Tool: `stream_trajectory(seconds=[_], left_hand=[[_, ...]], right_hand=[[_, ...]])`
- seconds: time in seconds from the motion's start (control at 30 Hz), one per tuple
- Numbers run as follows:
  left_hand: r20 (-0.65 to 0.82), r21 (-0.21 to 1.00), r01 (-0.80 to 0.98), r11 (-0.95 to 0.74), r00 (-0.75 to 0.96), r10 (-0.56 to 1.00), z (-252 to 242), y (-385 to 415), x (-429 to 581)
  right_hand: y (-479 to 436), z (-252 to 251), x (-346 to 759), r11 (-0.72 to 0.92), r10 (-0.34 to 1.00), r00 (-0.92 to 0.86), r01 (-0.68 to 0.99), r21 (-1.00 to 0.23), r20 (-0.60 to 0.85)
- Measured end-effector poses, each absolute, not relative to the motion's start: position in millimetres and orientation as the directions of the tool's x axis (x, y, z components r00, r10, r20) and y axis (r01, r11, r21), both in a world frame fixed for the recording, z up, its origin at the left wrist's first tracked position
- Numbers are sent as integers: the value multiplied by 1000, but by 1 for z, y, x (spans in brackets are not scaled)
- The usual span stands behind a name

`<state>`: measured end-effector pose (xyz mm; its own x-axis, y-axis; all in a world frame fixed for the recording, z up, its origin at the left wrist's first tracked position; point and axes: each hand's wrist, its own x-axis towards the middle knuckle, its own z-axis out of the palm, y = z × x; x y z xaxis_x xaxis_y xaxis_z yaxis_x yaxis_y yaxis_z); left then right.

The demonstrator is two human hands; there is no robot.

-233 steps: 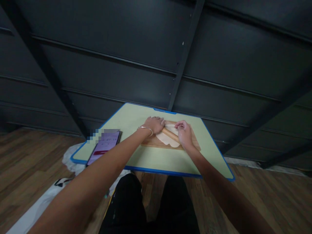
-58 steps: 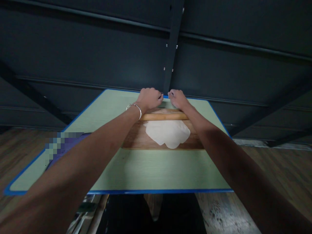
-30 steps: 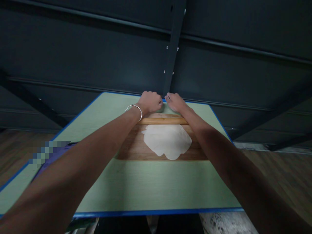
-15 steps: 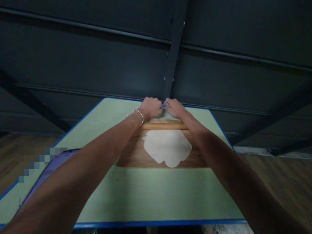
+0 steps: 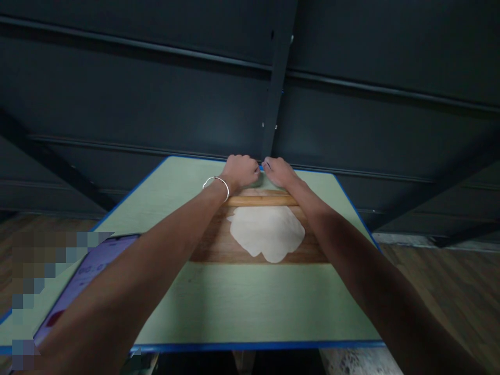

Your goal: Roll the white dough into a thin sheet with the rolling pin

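Observation:
A pale, flat sheet of dough [image 5: 267, 232] with an uneven outline lies on a brown wooden board [image 5: 211, 250]. A wooden rolling pin [image 5: 262, 201] rests across the board just behind the dough, its ends hidden by my wrists. Beyond the pin, near the table's far edge, my left hand [image 5: 241, 171] is closed in a fist, with a silver bangle on the wrist. My right hand [image 5: 278, 172] is close beside it, fingers curled in. Whatever either hand may hold is hidden from this angle.
The light green table [image 5: 258, 307] has a blue edge. A phone [image 5: 91, 271] with a lit screen lies at the left, partly behind my left forearm. A dark panelled wall [image 5: 175, 99] rises just past the far edge. Wood-look floor [image 5: 441, 281] shows at the right.
The view has shifted slightly, and more of the phone shows beside my left forearm. Both hands stay closed in nearly the same place, and the rolling pin and dough look about the same.

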<state>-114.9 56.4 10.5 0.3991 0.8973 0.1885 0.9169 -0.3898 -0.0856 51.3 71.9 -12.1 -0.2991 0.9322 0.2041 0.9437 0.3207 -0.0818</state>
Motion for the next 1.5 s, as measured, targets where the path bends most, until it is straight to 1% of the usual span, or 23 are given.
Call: stream_trajectory(seconds=[0.2,0.5,0.83,0.97,1.03,1.17,1.5], left_hand=[[215,-61,930,-363,368,905,11,54,-117],[234,-44,937,-345,346,909,11,52,-119],[249,-43,937,-347,346,904,12,44,-120],[248,-39,933,-357,355,901,13,42,-119],[251,-40,933,-358,356,900,14,41,-119],[249,-55,934,-354,356,901,15,39,-119],[249,-40,936,-349,348,904,15,38,-120]], right_hand=[[66,-9,50,300,940,-273,947,-115,203],[59,-5,49,268,954,-247,958,-106,172],[50,-6,50,284,939,-259,955,-84,226],[43,-2,49,258,928,-225,963,-76,298],[41,0,49,246,926,-212,967,-71,313],[41,-1,49,256,930,-226,964,-68,290],[41,-2,48,259,934,-229,963,-74,275]])
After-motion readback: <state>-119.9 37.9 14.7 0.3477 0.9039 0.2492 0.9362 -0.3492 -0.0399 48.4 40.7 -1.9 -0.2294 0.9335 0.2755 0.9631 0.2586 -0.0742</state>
